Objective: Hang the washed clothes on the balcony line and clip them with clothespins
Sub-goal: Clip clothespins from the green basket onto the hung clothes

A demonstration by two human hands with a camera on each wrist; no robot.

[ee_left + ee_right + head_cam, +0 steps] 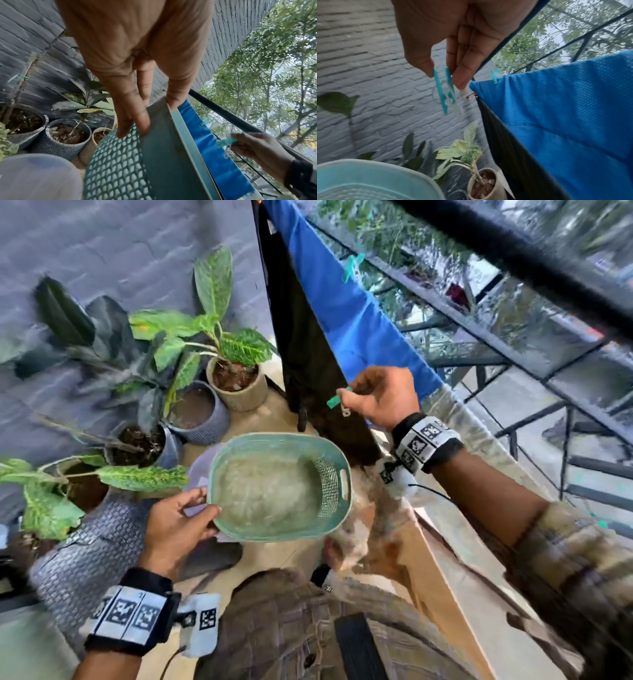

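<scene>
My left hand grips the rim of a teal mesh basket, fingers curled under its edge. The basket looks bare inside. My right hand pinches a teal clothespin and a clear one between thumb and fingers; the teal clothespin points down. A blue cloth and a black garment hang on the line, right of the hand. Another teal clothespin clips the blue cloth at its top edge.
Several potted plants stand along the grey slatted wall on the left. A black railing with metal mesh runs along the right, trees beyond it. A pale lidded container sits under the basket.
</scene>
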